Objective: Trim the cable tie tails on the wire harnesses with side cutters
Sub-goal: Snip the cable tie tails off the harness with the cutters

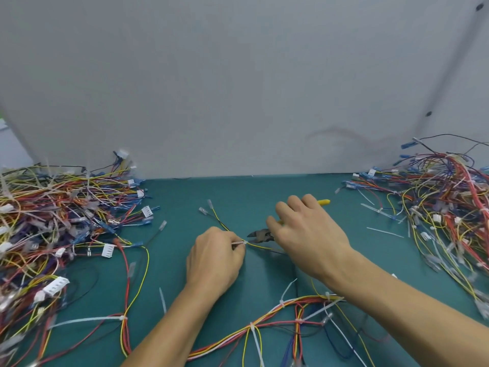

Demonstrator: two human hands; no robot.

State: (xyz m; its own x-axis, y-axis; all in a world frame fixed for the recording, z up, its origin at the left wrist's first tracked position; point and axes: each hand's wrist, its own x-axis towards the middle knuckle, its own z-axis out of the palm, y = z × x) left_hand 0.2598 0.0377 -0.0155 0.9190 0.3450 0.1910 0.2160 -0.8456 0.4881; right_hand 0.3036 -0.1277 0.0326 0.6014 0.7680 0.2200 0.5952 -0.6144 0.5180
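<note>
The grip of the left hand (214, 258) is closed in a fingertip pinch on a thin white cable tie tail (238, 243), whose head is seated on a slim yellow-and-black harness (219, 221) laid across the middle of the green surface (185, 202). The grip of the right hand (309, 242) is wrapped round the yellow handles of the side cutters (260, 235), one handle end being seen beyond the knuckles. The dark cutter head is pointed left at the tie, just beside it; contact cannot be told, nor how far the jaws are parted. The tool's long axis is run from far right to near left, low over the surface, while the tail is laid roughly left to right. Both hands are held palm down, fingers curled, forearms entering from the near edge. A left heap (53, 213) and a right heap (444, 197) of coloured wiring are piled at the sides, and a near harness (277, 313) with untrimmed ties is spread in front.
</note>
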